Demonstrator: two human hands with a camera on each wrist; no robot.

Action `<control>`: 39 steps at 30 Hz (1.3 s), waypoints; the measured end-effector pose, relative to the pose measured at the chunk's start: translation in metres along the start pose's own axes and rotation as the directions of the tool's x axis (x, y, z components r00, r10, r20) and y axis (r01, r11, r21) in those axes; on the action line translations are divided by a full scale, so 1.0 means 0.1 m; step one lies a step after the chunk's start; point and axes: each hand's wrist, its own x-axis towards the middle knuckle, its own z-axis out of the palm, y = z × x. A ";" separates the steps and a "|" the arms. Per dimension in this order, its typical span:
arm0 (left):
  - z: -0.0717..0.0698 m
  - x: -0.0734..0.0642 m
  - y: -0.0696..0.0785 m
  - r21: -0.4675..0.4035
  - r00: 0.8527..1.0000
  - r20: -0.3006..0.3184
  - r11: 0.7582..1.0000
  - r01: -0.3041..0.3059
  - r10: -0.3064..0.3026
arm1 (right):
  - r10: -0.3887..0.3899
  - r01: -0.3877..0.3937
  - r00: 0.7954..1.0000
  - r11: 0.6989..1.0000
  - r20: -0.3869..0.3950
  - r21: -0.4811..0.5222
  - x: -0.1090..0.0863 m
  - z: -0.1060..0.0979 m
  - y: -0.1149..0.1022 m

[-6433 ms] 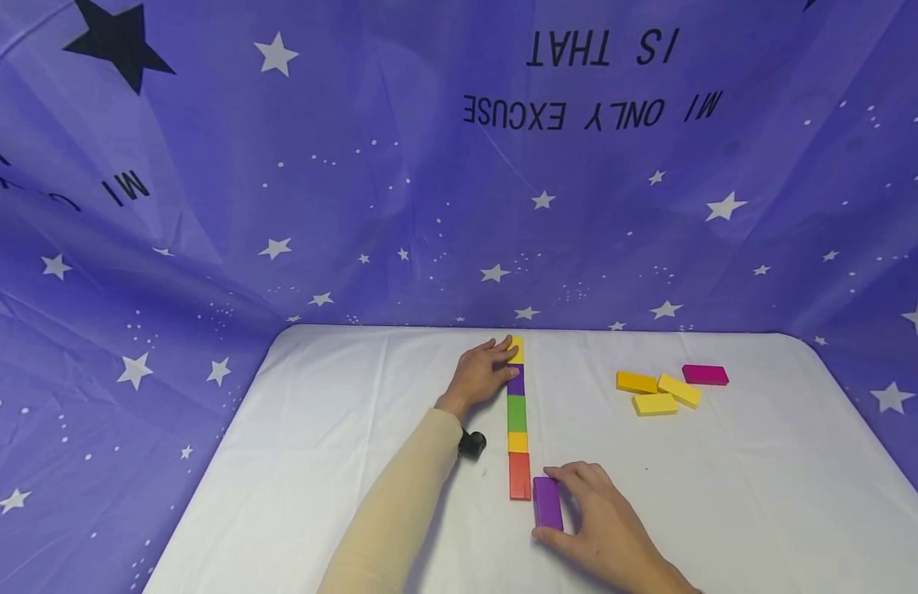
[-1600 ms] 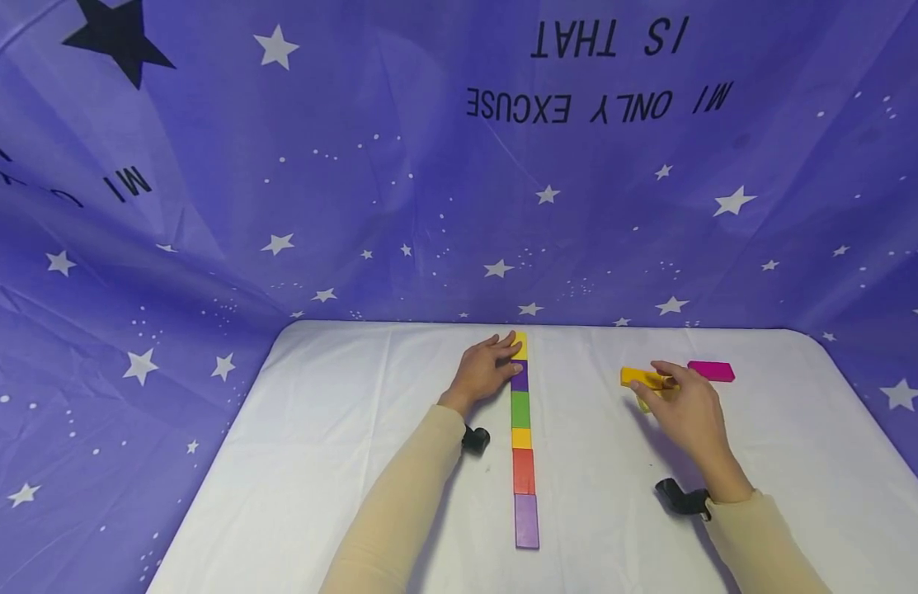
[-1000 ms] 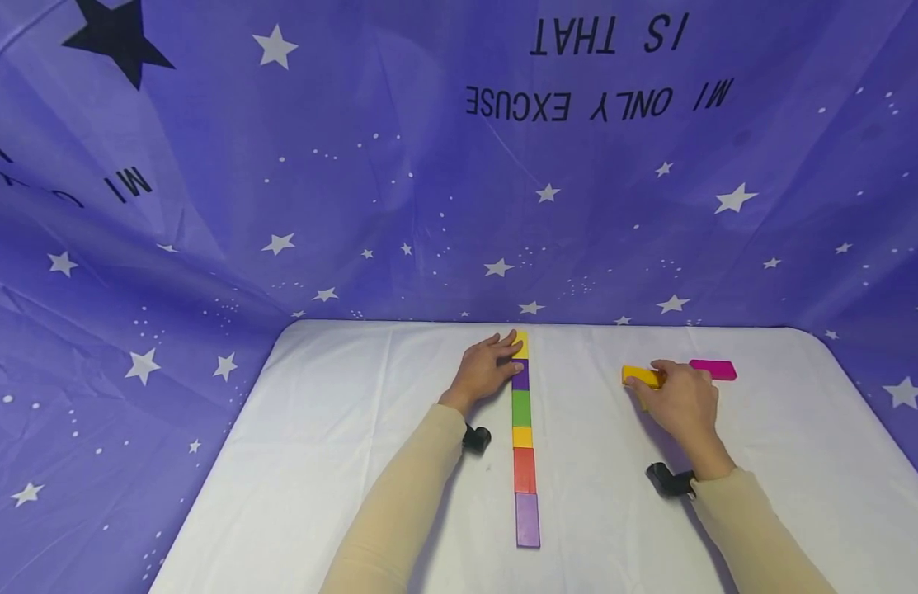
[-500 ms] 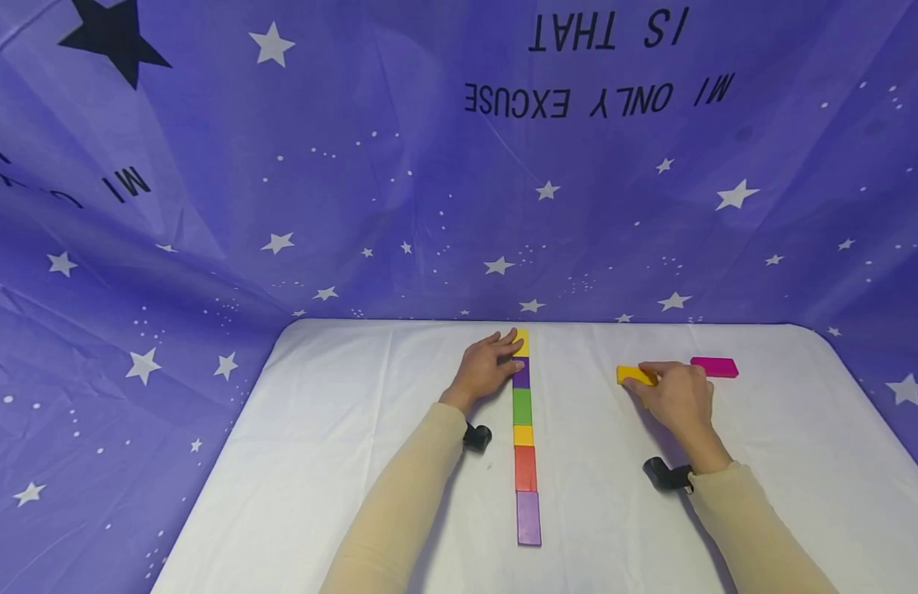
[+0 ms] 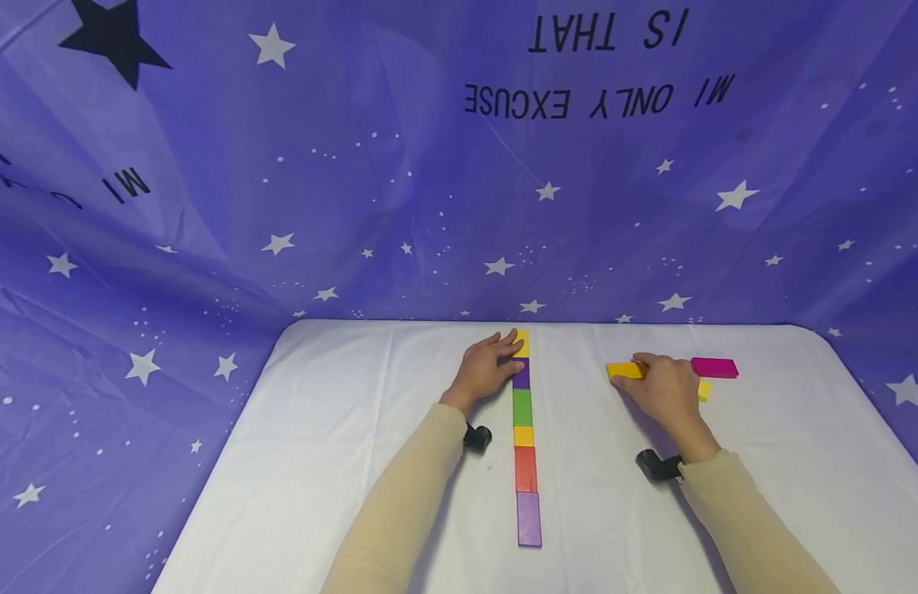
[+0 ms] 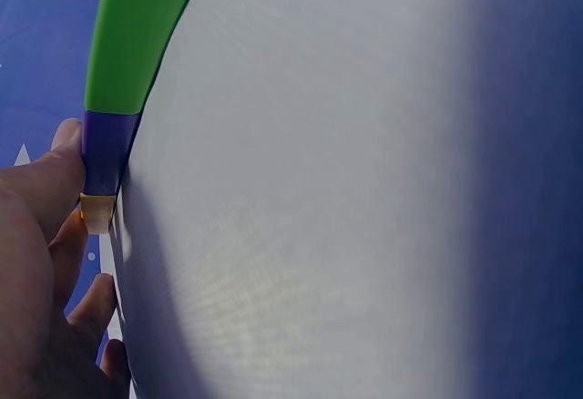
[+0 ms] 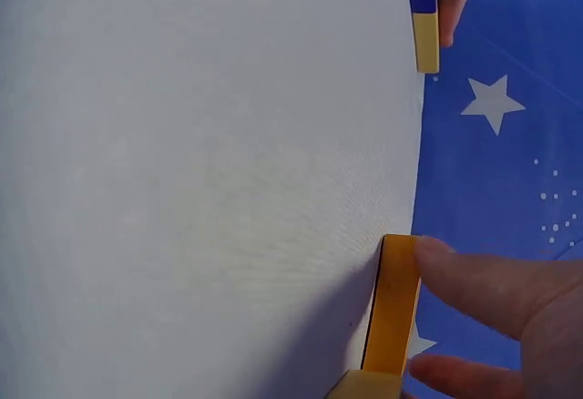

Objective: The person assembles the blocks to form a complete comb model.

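A row of coloured blocks runs down the white table: yellow [image 5: 524, 340], dark purple [image 5: 522, 379], green [image 5: 522, 407], orange [image 5: 523, 436], red [image 5: 525, 469] and light purple [image 5: 529, 520]. At its far end my left hand [image 5: 481, 370] rests, thumb against the dark purple block and fingers on the yellow one, fairly straight. To the right, my right hand [image 5: 665, 392] pinches an orange-yellow block [image 5: 623, 370] between thumb and fingers; the right wrist view also shows this orange-yellow block [image 7: 393, 303]. A yellow block [image 5: 704, 391] peeks out behind the right hand, partly hidden.
A magenta block [image 5: 714, 367] lies just right of the right hand. The white table [image 5: 340, 462] ends at a far edge against a purple starry cloth [image 5: 399, 206]. Black wrist cameras [image 5: 657, 468] stick out from both sleeves.
The light purple block has joined the near end of the row. My right hand has gone to the loose blocks and shifted left with the orange-yellow block. The left hand stays put.
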 end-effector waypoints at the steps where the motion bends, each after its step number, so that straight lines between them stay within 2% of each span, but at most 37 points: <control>1: 0.00 0.00 0.00 0.001 1.000 -0.001 1.000 0.000 0.000 | 0.006 -0.006 1.000 1.000 0.008 0.006 0.01 0.01 0.00; 7: -0.02 0.02 0.01 0.002 1.000 -0.006 1.000 -0.004 0.004 | 0.070 -0.068 0.995 0.997 0.071 -0.028 0.02 0.01 -0.05; 15: -0.04 0.03 0.01 0.002 1.000 -0.004 1.000 0.001 -0.001 | 0.101 -0.098 0.990 0.995 0.103 -0.031 0.06 0.01 -0.09; 19: -0.02 0.03 0.00 0.008 1.000 0.006 1.000 0.010 -0.010 | 0.092 -0.090 0.991 0.996 0.094 -0.023 0.07 0.02 -0.10; 27: -0.01 0.01 0.00 -0.003 1.000 0.011 1.000 0.007 -0.007 | 0.054 -0.054 0.998 0.999 0.026 0.007 0.11 0.00 -0.15; 39: 0.00 -0.03 0.02 -0.010 1.000 0.008 1.000 0.012 -0.012 | 0.039 -0.039 0.999 0.998 0.015 0.041 0.22 0.06 -0.35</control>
